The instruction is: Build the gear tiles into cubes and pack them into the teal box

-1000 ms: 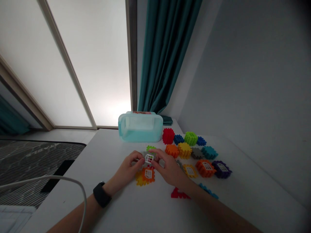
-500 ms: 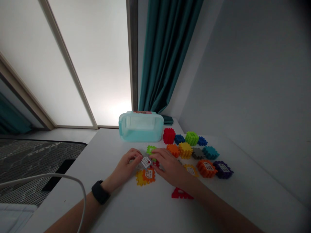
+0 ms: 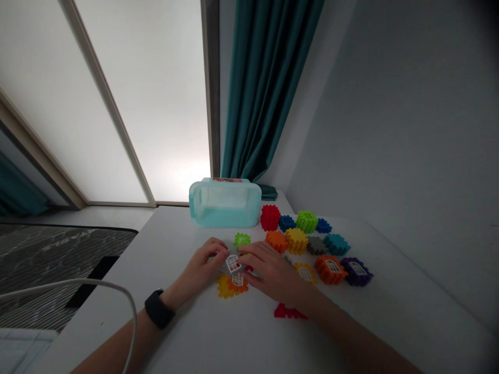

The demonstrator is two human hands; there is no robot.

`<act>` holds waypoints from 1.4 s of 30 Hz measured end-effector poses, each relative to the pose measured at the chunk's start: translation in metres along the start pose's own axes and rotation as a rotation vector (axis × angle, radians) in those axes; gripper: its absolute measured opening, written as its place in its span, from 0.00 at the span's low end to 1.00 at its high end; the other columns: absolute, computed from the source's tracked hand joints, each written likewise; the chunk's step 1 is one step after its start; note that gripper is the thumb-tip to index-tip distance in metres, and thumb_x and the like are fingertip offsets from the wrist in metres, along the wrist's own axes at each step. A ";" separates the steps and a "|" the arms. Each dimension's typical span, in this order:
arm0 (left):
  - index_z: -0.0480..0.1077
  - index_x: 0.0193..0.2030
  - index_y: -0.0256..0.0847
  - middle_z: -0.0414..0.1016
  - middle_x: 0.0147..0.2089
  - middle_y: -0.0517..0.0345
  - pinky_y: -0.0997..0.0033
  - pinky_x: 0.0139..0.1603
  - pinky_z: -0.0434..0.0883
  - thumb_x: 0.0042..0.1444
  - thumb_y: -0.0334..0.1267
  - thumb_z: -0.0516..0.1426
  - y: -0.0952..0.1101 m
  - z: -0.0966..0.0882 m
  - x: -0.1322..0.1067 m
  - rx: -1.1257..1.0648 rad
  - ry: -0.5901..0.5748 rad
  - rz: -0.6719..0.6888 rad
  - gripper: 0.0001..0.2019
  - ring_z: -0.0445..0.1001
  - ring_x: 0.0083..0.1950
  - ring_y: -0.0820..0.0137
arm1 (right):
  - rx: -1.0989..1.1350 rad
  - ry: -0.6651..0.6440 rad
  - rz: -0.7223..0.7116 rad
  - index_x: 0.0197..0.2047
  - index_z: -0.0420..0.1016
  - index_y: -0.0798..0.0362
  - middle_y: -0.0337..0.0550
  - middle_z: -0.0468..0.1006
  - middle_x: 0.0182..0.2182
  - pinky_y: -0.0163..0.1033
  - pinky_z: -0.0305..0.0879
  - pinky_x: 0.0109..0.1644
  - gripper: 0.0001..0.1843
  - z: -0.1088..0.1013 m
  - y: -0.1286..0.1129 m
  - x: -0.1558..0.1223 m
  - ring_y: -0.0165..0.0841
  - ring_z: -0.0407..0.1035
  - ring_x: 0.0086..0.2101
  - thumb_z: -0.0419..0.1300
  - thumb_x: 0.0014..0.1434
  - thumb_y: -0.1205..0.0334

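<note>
Between both hands is a grey toothed building tile with a white window lattice (image 3: 233, 263), tilted above the tabletop. My left hand (image 3: 211, 256) grips its left side with thumb and bent fingers. The fingers of my right hand (image 3: 265, 265) are closed on the right side, partly covering it. Just below lies an orange window tile (image 3: 238, 283) over a yellow tile (image 3: 224, 286). A lime green tile (image 3: 242, 239) is beyond the hands, and red bits show under the right fingers. A red triangular piece (image 3: 287, 311) rests below my right forearm.
A clear turquoise bin (image 3: 226, 215) lies on its side at the back of the white table (image 3: 187, 322). Stacks of tiles stand to the right: red (image 3: 270, 217), lime (image 3: 306, 222), yellow (image 3: 296, 241), orange (image 3: 329, 270), purple (image 3: 357, 272). A white cable (image 3: 97, 282) curves across the left foreground.
The grey window tile has tilted and shifted slightly down between my hands, now covering more of the orange window tile. My right fingers have moved a little to the left and down.
</note>
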State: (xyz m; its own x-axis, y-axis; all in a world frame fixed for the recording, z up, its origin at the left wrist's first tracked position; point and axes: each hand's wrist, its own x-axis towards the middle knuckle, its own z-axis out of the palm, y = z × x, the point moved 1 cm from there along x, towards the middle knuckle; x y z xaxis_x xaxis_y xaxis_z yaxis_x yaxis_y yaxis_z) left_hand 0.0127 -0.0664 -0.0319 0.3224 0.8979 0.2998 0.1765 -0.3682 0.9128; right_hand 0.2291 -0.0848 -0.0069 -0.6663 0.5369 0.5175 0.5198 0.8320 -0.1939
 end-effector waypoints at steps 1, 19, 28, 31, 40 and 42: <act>0.72 0.36 0.40 0.70 0.43 0.53 0.67 0.47 0.69 0.64 0.49 0.54 0.001 0.000 -0.001 0.027 0.016 0.021 0.15 0.70 0.44 0.66 | -0.020 0.025 0.006 0.46 0.70 0.50 0.49 0.76 0.49 0.49 0.70 0.53 0.07 0.001 0.001 0.000 0.40 0.71 0.49 0.58 0.63 0.68; 0.68 0.58 0.48 0.64 0.58 0.48 0.52 0.61 0.68 0.57 0.42 0.64 -0.006 -0.008 -0.006 0.474 0.086 0.246 0.22 0.67 0.59 0.57 | -0.050 0.138 0.067 0.51 0.69 0.50 0.51 0.75 0.50 0.51 0.71 0.52 0.12 0.006 0.011 -0.003 0.41 0.71 0.50 0.57 0.64 0.69; 0.69 0.58 0.48 0.63 0.57 0.50 0.54 0.64 0.66 0.57 0.41 0.64 -0.001 -0.008 -0.005 0.306 0.049 0.208 0.22 0.66 0.60 0.59 | -0.072 0.175 0.014 0.48 0.70 0.50 0.50 0.77 0.48 0.49 0.71 0.50 0.10 0.000 0.012 -0.002 0.40 0.72 0.46 0.56 0.64 0.70; 0.69 0.57 0.49 0.63 0.57 0.51 0.54 0.63 0.67 0.57 0.41 0.64 0.000 -0.007 -0.005 0.308 0.064 0.217 0.21 0.66 0.59 0.60 | -0.077 0.175 0.009 0.47 0.71 0.51 0.50 0.77 0.48 0.49 0.71 0.50 0.09 0.001 0.013 -0.003 0.40 0.73 0.47 0.58 0.64 0.69; 0.69 0.58 0.49 0.63 0.56 0.51 0.53 0.64 0.66 0.56 0.39 0.65 -0.001 -0.005 -0.005 0.283 0.054 0.185 0.23 0.66 0.59 0.59 | -0.070 0.191 0.006 0.47 0.71 0.50 0.50 0.78 0.47 0.49 0.72 0.49 0.08 0.000 0.011 -0.002 0.39 0.73 0.45 0.58 0.64 0.68; 0.69 0.58 0.49 0.63 0.57 0.51 0.54 0.64 0.65 0.55 0.39 0.65 -0.002 -0.006 -0.005 0.266 0.044 0.179 0.23 0.66 0.60 0.59 | -0.067 0.192 0.000 0.46 0.71 0.51 0.50 0.78 0.47 0.48 0.72 0.49 0.08 0.001 0.011 -0.002 0.39 0.73 0.45 0.58 0.64 0.68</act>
State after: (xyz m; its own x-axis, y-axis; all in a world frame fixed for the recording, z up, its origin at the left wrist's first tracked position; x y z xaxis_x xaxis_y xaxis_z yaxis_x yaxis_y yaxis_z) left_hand 0.0057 -0.0686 -0.0332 0.3305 0.8209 0.4658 0.3594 -0.5658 0.7421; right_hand 0.2360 -0.0766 -0.0107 -0.5553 0.4947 0.6685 0.5585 0.8175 -0.1410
